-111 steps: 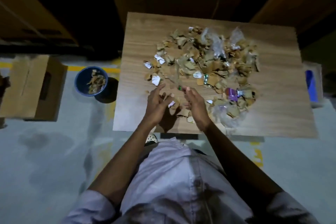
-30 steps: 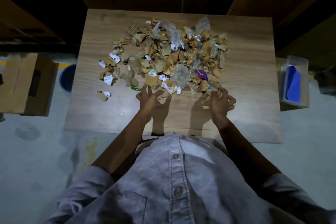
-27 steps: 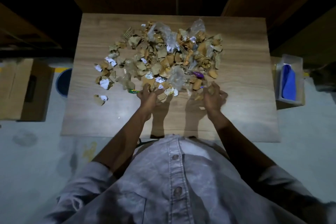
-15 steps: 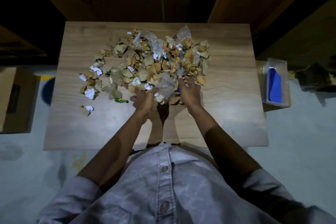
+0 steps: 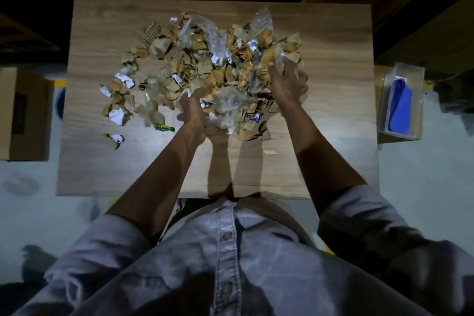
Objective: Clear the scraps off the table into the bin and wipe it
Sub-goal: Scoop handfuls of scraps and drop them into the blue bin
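- The wooden table (image 5: 333,115) fills the middle of the view, seen from above, with a person in a pale button shirt (image 5: 230,264) leaning over its near edge.
- The scraps (image 5: 205,64) lie in a wide heap across the table's middle and far half. They are torn corrugated cardboard, crumpled white paper and clear plastic bags mixed together.
- The left hand (image 5: 194,110) is at the heap's near edge, back of the hand up. Its fingers reach forward, loosely bent, with the tips buried among cardboard bits and a crumpled clear bag (image 5: 230,102). I cannot tell whether they close round anything.
- The right hand (image 5: 286,82) rests on the heap's right side. Its fingers are spread apart and lie over plastic film and cardboard, pinching nothing; the fingertips are blurred.
- A green sweet wrapper (image 5: 165,127) lies on bare wood just left of the left wrist, apart from the heap.
- A stray piece of cardboard and white paper (image 5: 114,139) sits alone near the table's left side.
- One small cardboard chip (image 5: 269,152) lies between the two forearms, nearer the right.
- The blue bin (image 5: 59,105) is on the floor at the table's left edge, mostly hidden by the tabletop, with a cardboard box (image 5: 23,115) beside it.
- A clear plastic tub (image 5: 416,79) stands on the floor to the table's right, holding a blue cloth (image 5: 400,110).
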Demonstrator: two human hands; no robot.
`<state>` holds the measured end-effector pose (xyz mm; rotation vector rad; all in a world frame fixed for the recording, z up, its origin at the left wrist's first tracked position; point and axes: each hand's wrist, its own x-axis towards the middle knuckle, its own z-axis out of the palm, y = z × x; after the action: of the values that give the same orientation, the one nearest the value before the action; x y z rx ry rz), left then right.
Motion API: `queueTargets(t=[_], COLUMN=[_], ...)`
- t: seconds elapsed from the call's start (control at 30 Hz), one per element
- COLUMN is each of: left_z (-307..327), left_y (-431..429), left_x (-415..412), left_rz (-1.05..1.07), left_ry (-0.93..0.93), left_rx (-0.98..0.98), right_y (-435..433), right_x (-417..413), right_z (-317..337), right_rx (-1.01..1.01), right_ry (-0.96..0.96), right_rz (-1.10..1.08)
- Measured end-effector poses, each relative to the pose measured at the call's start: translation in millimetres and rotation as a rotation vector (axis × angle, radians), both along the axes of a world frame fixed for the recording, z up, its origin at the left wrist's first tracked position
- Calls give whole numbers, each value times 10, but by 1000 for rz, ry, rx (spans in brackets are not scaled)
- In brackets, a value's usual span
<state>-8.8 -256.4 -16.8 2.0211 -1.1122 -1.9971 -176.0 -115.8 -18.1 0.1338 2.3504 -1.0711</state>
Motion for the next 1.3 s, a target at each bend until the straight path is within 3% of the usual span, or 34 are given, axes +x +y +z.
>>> queueTargets(t=[0.1,0.3,0.37,0.43,0.53,0.63,0.77,0.9,1.0,1.07,1.13,1.2,1.3], left_z=[-11,184,225,166,148,129,69,-815,-127,212,319,278,49], left_y=[-63,52,129,153,98,-14,-200,-519,-191,12,62,69,203], left_x=[-33,-92,-57,80,285,366,292,145,-91,-187,-179,-52,190], left_rz=[-81,-227,-200,-184,-192,-77,-12,-56,-355,-421,-292,5,481], left_ry=[31,88,46,-58,-137,-104,-16,-8,-31,-42,-202,-324,-138], left_rx=[54,48,14,-152,-295,-319,-196,-103,-157,-260,-385,-411,-87], right_y=[-165,-400,-316,-139,253,577,610,181,-176,-318,-331,-271,-231], right_x=[1,476,527,519,537,598,817,867,828,829,800,685,501], right_z=[-12,36,98,193,232,50,-57,43,100,161,211,239,250], right_rx=[53,-99,-228,-322,-325,-210,-70,-110,-219,-294,-301,-226,-107], right_ry=[-13,-150,-152,-177,-128,-84,-331,-434,-411,-435,-455,-359,-159], right_rz=[115,296,261,207,84,-58,-110,-125,-68,-9,9,-9,24])
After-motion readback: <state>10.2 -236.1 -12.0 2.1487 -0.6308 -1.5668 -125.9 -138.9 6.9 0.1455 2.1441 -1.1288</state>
